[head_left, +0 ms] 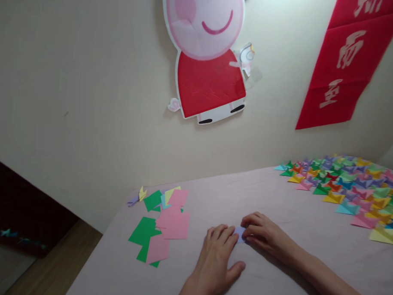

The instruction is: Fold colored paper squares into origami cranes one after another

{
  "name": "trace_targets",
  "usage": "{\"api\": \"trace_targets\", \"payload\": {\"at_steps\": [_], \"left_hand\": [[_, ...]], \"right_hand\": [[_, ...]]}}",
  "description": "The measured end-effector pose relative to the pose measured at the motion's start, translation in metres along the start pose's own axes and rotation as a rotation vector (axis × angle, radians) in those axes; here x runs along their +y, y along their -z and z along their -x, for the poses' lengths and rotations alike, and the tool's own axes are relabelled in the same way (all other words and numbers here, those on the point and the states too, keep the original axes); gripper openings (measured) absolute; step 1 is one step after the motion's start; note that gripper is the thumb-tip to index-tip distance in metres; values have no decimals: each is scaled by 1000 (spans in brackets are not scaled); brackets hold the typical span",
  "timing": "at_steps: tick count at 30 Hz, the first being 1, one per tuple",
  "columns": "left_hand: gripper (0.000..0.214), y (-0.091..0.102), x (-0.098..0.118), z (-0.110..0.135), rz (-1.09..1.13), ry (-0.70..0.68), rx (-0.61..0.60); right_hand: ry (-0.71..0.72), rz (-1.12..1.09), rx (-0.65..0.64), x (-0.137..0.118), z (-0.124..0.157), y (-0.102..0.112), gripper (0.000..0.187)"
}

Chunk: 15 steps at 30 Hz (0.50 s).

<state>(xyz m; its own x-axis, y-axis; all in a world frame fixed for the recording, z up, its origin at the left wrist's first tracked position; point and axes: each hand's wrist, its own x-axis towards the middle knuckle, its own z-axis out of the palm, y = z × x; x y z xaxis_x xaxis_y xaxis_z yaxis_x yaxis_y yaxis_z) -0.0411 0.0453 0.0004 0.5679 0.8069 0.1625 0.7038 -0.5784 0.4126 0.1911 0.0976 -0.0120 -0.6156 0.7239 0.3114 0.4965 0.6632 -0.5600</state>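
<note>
A small light-purple piece of paper (240,234) lies on the pink-covered table between my hands, mostly hidden by fingers. My left hand (214,261) rests flat with its fingertips on the paper's left side and its thumb out to the side. From the right, my right hand (267,234) has its fingers bent together at the paper's right edge. How the paper is folded cannot be made out.
Loose pink paper squares (177,225) and green paper squares (144,231) lie left of my hands. Behind them sit a folded yellow paper piece (142,194) and a purple one (133,200). Rows of colourful folded papers (346,191) cover the table's right. A wall (88,96) stands behind.
</note>
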Motion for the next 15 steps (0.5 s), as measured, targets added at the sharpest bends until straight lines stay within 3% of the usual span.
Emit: {"api": "trace_targets", "payload": {"at_steps": [3,9,15], "left_hand": [[47,2,5,0,-4,-11,19],[29,5,13,2,-38,-47,46],[20,10,15,2,-43,-45,16]], "right_hand": [[-33,-54,-1,-4,-1,3,20],[-229,-107,14,-8,-7,2,15],[-267,-66,7,-9,-11,-2,12]]}}
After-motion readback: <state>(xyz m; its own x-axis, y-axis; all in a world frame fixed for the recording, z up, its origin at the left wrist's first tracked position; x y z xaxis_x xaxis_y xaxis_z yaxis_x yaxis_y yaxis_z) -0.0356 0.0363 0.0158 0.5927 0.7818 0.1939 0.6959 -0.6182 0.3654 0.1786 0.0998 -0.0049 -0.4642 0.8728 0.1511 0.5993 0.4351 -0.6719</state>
